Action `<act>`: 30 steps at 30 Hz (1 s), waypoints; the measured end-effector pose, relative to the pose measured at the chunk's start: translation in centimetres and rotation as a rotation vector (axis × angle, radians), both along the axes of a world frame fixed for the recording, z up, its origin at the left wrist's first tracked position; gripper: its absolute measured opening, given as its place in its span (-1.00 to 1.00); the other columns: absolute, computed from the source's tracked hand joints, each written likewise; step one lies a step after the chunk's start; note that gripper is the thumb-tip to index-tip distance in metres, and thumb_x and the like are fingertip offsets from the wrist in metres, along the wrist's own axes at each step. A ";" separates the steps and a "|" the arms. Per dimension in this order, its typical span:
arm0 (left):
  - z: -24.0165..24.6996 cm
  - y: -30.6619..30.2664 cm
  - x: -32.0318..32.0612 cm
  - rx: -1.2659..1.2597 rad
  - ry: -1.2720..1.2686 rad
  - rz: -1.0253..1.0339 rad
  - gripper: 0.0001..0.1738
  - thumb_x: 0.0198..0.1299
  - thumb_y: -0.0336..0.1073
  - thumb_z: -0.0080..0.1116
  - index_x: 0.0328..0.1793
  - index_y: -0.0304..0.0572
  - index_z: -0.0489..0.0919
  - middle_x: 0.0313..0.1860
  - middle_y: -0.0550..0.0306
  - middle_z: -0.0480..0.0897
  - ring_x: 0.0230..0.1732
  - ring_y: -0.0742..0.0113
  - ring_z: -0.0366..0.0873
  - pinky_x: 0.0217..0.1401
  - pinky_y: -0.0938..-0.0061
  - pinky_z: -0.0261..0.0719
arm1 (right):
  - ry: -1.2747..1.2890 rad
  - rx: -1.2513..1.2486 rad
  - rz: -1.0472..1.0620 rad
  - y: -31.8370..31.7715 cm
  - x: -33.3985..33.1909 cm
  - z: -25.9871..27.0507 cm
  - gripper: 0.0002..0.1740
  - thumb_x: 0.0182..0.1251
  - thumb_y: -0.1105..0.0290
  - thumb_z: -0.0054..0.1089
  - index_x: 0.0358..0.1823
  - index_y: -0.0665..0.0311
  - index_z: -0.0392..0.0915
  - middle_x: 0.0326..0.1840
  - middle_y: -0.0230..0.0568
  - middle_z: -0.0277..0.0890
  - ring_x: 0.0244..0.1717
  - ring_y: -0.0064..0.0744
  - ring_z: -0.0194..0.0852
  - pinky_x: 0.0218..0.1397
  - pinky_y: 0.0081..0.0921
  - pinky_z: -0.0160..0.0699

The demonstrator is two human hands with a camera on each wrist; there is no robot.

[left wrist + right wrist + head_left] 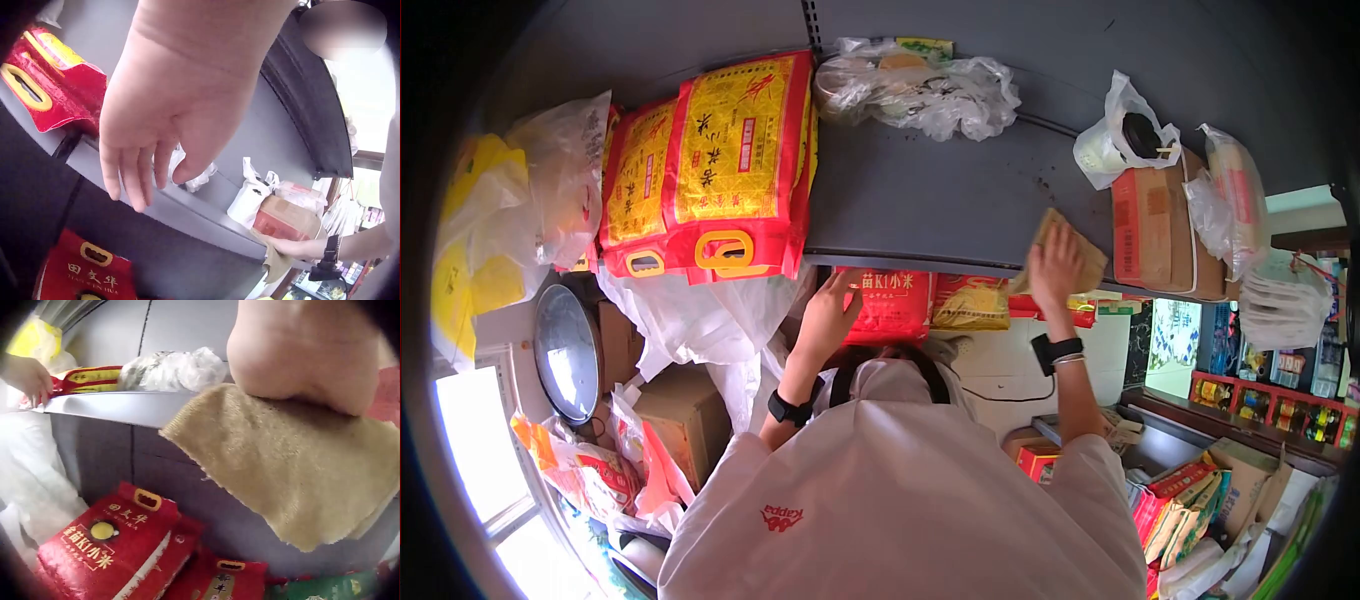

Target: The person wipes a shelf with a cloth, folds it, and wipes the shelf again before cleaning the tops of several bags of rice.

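A tan cloth [1090, 262] lies on the front edge of the dark grey shelf [940, 190], toward its right end. My right hand [1055, 265] rests on it, fingers spread over the fabric. In the right wrist view the cloth [281, 469] hangs over the shelf's edge below that hand [306, 356]. My left hand [828, 318] holds nothing and is near the front edge, beside the red and yellow millet bags [730, 150]. Its fingers [128, 169] point downward, loosely extended, in the left wrist view.
Clear plastic bags [920, 90] lie at the shelf's back. A cardboard box [1165, 225] and a white bag holding a dark round item [1125, 135] stand just right of the cloth. Red bags [112, 544] sit below the shelf. Dark specks mark the shelf near the white bag.
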State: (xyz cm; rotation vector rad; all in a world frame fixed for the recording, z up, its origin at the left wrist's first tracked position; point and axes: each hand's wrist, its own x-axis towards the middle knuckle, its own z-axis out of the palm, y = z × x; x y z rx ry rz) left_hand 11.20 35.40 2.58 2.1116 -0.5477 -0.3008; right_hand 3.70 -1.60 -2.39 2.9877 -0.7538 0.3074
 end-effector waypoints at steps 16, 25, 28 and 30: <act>0.6 2.8 1.1 -0.009 -0.045 0.042 -0.57 0.15 -0.47 0.04 0.19 -0.18 0.40 0.01 -0.14 0.49 0.03 -0.03 0.52 0.04 0.26 0.49 | -0.127 0.258 0.758 25.7 9.7 1.7 -0.26 0.14 0.10 0.15 0.37 0.07 0.19 0.48 -0.17 0.01 0.49 -0.14 -0.12 0.48 0.00 -0.19; -1.2 1.9 0.6 0.039 -0.031 -0.032 -0.69 0.17 -0.47 0.02 0.07 -0.28 0.46 -0.06 -0.11 0.57 -0.09 0.01 0.59 -0.04 0.30 0.52 | -0.270 0.091 0.572 13.3 2.4 -0.1 -0.32 0.11 0.09 0.17 0.31 0.02 0.28 0.42 -0.26 0.13 0.40 -0.23 0.07 0.42 -0.12 0.01; -2.0 0.8 0.3 0.015 0.004 -0.057 -0.70 0.17 -0.47 0.01 0.05 -0.27 0.48 -0.09 -0.11 0.60 -0.13 0.03 0.61 -0.08 0.32 0.53 | -0.235 0.043 0.507 7.1 -0.3 -1.1 -0.33 0.10 0.12 0.16 0.30 0.01 0.29 0.42 -0.29 0.12 0.39 -0.23 0.07 0.41 -0.11 0.01; -1.7 -0.6 0.3 0.024 0.022 -0.060 -0.70 0.16 -0.47 0.01 0.05 -0.27 0.48 -0.11 -0.11 0.61 -0.14 0.04 0.61 -0.10 0.33 0.54 | -0.219 0.028 0.444 3.1 -1.9 -1.1 -0.35 0.09 0.18 0.17 0.28 0.05 0.31 0.42 -0.29 0.11 0.39 -0.21 0.08 0.41 -0.09 0.00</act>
